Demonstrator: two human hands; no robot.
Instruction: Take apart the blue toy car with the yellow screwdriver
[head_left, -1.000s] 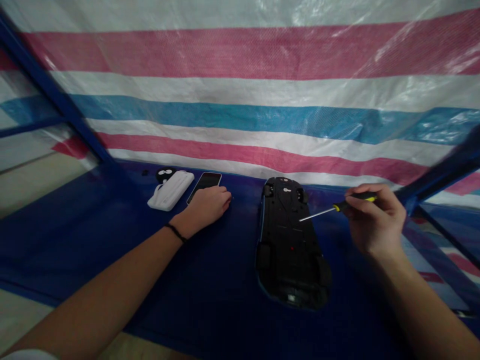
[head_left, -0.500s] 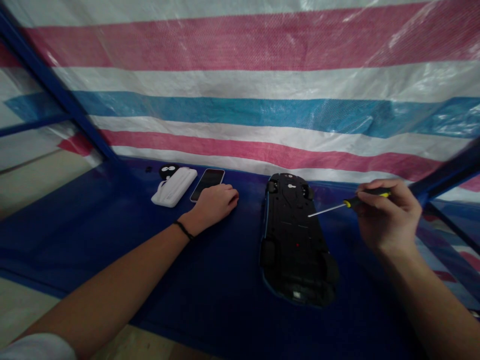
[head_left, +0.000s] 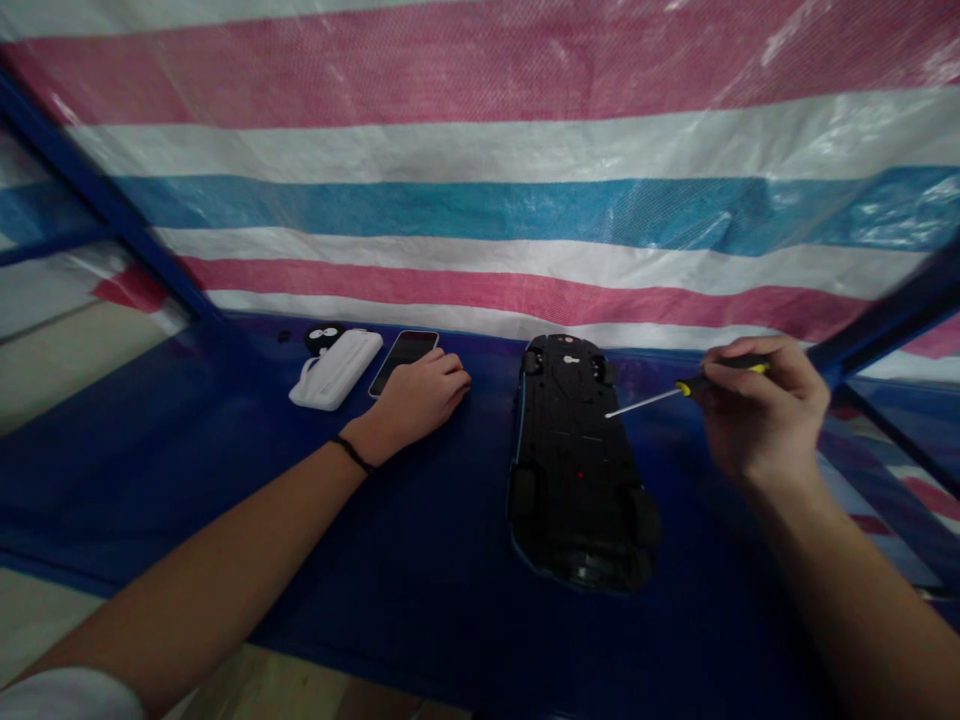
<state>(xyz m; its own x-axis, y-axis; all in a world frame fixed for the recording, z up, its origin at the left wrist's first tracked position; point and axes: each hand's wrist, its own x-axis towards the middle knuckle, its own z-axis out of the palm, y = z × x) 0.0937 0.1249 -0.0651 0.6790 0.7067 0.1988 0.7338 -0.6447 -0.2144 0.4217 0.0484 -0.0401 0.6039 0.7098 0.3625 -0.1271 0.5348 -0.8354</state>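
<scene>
My right hand (head_left: 761,420) grips a screwdriver (head_left: 724,373) with a black and yellow handle. Its thin steel shaft points left, with the tip over the right side of a black toy car (head_left: 574,470), which lies upside down with its underside showing. I cannot tell whether the tip touches the car. My left hand (head_left: 412,397) rests palm down, fingers loosely curved, over the lower end of a black smartphone (head_left: 403,362). A black band circles my left wrist (head_left: 351,453).
A white rectangular object (head_left: 335,369) with a loop at one end lies left of the phone. Behind it sit a small black object with cartoon eyes (head_left: 324,339) and a tiny black piece (head_left: 284,336). All stand on a blue surface (head_left: 165,470), before a striped tarp (head_left: 480,210) on blue bars (head_left: 97,190).
The whole scene sits slightly higher in the picture as my head shifts. The screwdriver tip has moved a little right relative to the car. My left hand stays on the phone.
</scene>
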